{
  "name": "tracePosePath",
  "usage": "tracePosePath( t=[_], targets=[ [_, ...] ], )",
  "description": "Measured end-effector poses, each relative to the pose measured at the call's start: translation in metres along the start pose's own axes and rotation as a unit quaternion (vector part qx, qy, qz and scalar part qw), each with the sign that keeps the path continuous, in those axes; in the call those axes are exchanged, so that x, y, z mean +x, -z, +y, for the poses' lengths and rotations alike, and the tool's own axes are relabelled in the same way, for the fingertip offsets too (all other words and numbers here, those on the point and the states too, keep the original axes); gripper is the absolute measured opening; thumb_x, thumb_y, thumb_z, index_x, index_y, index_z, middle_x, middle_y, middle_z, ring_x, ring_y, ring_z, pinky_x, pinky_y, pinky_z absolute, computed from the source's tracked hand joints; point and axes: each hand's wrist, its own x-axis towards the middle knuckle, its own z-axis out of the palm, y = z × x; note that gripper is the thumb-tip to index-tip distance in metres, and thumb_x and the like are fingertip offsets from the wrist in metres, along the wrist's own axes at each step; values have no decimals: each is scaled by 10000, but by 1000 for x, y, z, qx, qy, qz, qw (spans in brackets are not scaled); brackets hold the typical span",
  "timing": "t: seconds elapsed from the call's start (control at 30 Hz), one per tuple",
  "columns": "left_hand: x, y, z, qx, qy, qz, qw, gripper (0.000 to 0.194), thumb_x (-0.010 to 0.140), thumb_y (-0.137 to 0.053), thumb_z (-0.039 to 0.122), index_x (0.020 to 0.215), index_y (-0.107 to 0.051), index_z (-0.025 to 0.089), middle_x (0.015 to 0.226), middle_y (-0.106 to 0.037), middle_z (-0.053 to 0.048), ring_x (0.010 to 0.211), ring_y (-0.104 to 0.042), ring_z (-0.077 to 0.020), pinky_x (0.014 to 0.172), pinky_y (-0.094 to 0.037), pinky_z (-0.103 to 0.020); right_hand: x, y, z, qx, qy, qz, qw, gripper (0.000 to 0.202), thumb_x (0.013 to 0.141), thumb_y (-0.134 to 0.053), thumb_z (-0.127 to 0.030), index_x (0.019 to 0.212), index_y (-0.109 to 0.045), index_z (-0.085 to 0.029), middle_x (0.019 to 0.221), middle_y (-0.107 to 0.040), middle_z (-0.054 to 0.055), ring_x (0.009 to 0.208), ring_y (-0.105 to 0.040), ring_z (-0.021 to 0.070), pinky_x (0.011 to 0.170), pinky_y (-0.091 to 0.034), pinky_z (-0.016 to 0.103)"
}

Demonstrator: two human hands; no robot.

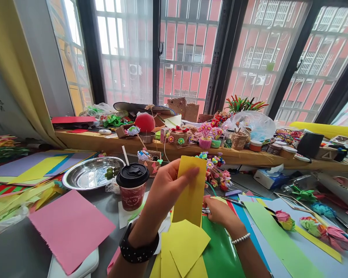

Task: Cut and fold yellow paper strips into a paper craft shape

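Over grey tabletop (14,249), left hand (164,189) is pinching yellow rectangular paper strip (188,202), excess pressure possibly creasing it; right hand (224,215) finger state is unclear.

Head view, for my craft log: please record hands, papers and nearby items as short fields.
Left hand: holds upright yellow strip
Right hand: at a metallic object, mostly hidden
Below strip: overlapping yellow paper pieces
Left side: pink sheet, black-lidded cup with white straw, shiny metal plate
Right side: pale green sheet, crumpled pink-and-yellow paper
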Motion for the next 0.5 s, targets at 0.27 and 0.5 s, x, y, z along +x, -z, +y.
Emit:
tracePosePath(
  t=[0.27, 0.5],
  targets=[
    [-9, -6, 5, 42, -17, 23, 999, 213, 673, -607, 351, 715, -561, 147, 662, -635, -21, 527, -578, -126, 463, -445, -214, -2, 4, 0, 6, 1, 14, 1000, 197, 657, -497, -117, 833, -571, -166, 863, -635, 76, 774, -575, 215, 546, -302, 243],
    [-7, -2, 7, 84, -32, 29, 996, 209, 678, -595, 360, 696, -559, 155, 593, -607, 1, 477, -552, -113, 426, -420, -200, -4, 7, 3, 30, 0, 25, 999, 312, 640, -518, -117, 940, -556, -199, 938, -633, 57, 849, -562, 209, 543, -298, 232]
  ],
)
